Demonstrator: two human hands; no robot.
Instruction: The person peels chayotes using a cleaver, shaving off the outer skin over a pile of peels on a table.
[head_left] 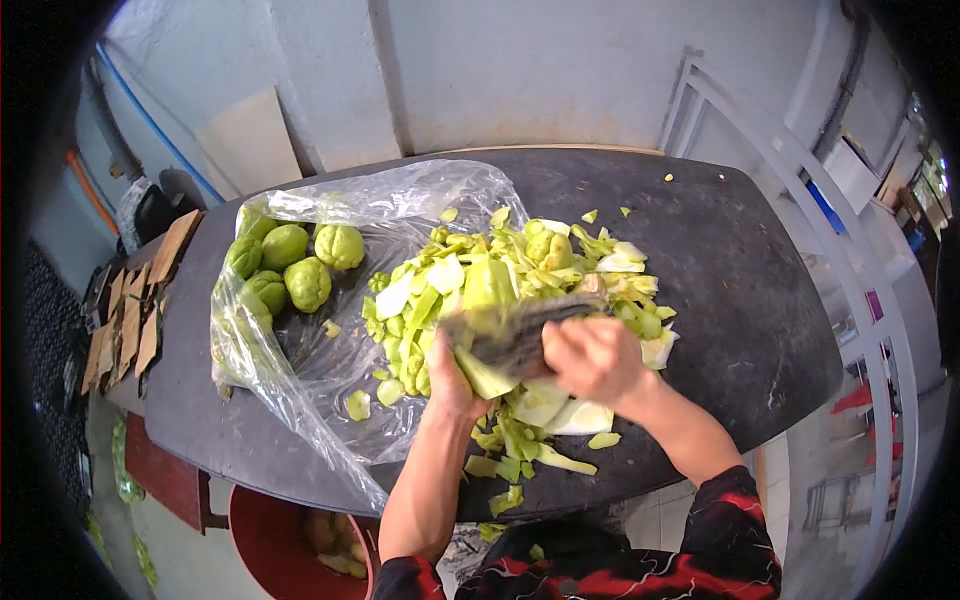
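Note:
My left hand (455, 385) is closed around a pale green piece of chayote (484, 376), partly hidden behind a blade. A knife with a broad dark blade (515, 338), smeared by motion, crosses over the piece. My right hand (597, 362) is closed in a fist at the knife's handle end; the handle itself is hidden. Under and beyond both hands spreads a heap of green peelings and pale slices (430, 300). To the left, several whole green chayotes (307, 284) rest in an opened clear plastic bag (300, 385).
Everything lies on a dark table (740, 300) with rounded edges. Below its front left edge stands a red bucket (250, 540) holding pale pieces (335, 540). Broken wooden boards (130, 320) are stacked at the left. A grey metal railing (800, 165) runs along the right.

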